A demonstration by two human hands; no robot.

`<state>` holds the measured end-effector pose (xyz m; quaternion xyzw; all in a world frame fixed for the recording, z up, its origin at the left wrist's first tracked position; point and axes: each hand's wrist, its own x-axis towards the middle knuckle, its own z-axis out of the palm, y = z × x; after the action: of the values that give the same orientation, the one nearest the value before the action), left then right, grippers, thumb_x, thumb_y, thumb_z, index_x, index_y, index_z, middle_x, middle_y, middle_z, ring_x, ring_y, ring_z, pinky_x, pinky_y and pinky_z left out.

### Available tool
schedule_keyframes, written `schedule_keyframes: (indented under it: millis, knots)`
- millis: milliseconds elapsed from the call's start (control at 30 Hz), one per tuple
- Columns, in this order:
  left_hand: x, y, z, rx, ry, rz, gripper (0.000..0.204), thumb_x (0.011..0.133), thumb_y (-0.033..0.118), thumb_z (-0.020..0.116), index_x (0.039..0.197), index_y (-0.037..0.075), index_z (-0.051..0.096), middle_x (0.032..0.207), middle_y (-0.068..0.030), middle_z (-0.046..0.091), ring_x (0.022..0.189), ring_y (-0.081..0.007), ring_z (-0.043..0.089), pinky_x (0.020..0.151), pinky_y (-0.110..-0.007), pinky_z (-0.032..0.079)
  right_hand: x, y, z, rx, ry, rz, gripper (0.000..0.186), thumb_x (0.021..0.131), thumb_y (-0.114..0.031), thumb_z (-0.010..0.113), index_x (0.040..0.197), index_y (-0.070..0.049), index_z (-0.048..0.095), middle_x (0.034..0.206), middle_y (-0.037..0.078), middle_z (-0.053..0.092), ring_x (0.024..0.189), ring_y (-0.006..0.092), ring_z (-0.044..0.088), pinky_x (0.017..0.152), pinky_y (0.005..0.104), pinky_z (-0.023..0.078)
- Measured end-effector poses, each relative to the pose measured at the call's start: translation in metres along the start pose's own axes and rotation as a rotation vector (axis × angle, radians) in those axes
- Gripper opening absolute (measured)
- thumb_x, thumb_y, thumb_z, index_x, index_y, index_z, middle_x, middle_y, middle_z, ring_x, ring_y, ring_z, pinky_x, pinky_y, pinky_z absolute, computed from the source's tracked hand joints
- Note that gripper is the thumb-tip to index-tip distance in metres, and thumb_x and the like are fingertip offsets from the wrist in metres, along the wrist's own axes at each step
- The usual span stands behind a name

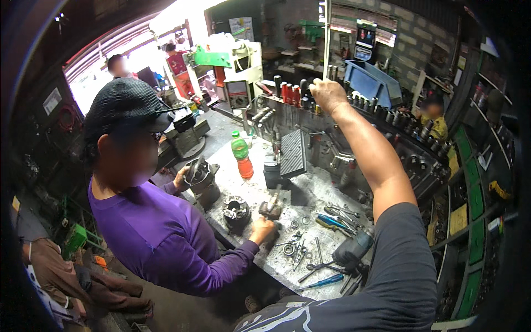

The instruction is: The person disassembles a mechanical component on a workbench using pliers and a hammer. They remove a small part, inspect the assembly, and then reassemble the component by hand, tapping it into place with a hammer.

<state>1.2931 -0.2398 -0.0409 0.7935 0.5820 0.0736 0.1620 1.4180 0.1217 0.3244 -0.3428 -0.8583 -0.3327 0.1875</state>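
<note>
Dark grey sleeve (406, 254) comes first, from 5 o'clock, its bare forearm running up to the right hand (330, 95) between 1 and 2 o'clock. Those fingers are curled over the top of the upright tool rack (298, 117); I cannot tell whether they pinch anything. Left hand: out of view, so its fingers cannot be judged.

Just beside the right hand, toward its 9 o'clock, stand a black handle (303, 86) and several red handles (286, 93), upright in the rack. They look like hard plastic: probably light, stiff, not fragile, perhaps slippery if oily. Best hold would be around the grip's upper part, clear of its neighbours.

Edges: a row of metal sockets (387, 116) lines the rack toward 3 o'clock, likely small but dense; the blue bin (371, 83) crowds 2 o'clock. Below, the counter (326, 191) has bare surface beside the black case (293, 152), while pliers and wrenches clutter 4 o'clock. A co-worker's purple sleeve (207, 271) limits room at 7 o'clock.
</note>
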Motion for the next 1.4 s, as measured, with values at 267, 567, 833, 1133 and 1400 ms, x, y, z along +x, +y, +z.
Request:
schedule_keyframes:
  millis: [267, 567, 833, 1133, 1400]
  knots:
    - [0.07, 0.034, 0.034, 0.252, -0.092, 0.111, 0.023, 0.092, 0.033, 0.069, 0.09, 0.01, 0.07, 0.08, -0.0129, 0.062, 0.069, -0.03, 0.062, 0.066, -0.046, 0.056, 0.017, 0.012, 0.042, -0.147, -0.108, -0.116, 0.017, 0.094, -0.017, 0.067, 0.092, -0.014, 0.084, 0.099, 0.006, 0.082, 0.097, 0.027, 0.08, 0.079, 0.0407, 0.065]
    - [0.081, 0.021, 0.03, 0.307, -0.06, 0.12, 0.023, 0.092, 0.032, 0.068, 0.085, 0.01, 0.069, 0.075, -0.0119, 0.061, 0.065, -0.0295, 0.061, 0.063, -0.045, 0.055, 0.019, 0.006, 0.04, -0.087, 0.044, -0.193, 0.015, 0.096, -0.016, 0.064, 0.098, -0.011, 0.078, 0.099, 0.012, 0.079, 0.091, 0.0275, 0.08, 0.074, 0.0417, 0.064]
    - [0.06, -0.076, 0.034, 0.321, -0.027, -0.062, 0.023, 0.092, 0.03, 0.068, 0.08, 0.01, 0.069, 0.071, -0.0111, 0.059, 0.061, -0.029, 0.06, 0.061, -0.044, 0.055, -0.008, 0.024, -0.069, 0.473, 0.427, 0.132, 0.016, 0.1, -0.007, 0.066, 0.114, -0.002, 0.073, 0.105, 0.018, 0.078, 0.098, 0.0355, 0.079, 0.086, 0.0427, 0.063]
    - [-0.307, 0.08, -0.103, -0.516, -0.251, -0.684, 0.053, 0.106, 0.026, 0.07, 0.152, 0.003, 0.059, 0.146, -0.0207, 0.068, 0.138, -0.035, 0.064, 0.115, -0.043, 0.049, -0.174, -0.042, -0.233, 1.068, 0.167, -0.09, 0.018, 0.097, -0.001, 0.077, 0.115, 0.0, 0.075, 0.101, 0.01, 0.078, 0.094, 0.0146, 0.075, 0.083, 0.0324, 0.063]
    - [-0.211, 0.141, -0.174, -1.198, 0.577, -0.098, 0.063, 0.09, 0.009, 0.085, 0.146, -0.002, 0.059, 0.125, -0.0146, 0.075, 0.115, -0.0201, 0.07, 0.103, -0.035, 0.054, -0.289, -0.166, -0.253, 1.184, 0.253, -0.557, 0.023, 0.09, -0.02, 0.065, 0.106, -0.003, 0.067, 0.096, 0.009, 0.065, 0.088, 0.0259, 0.069, 0.077, 0.0384, 0.057]
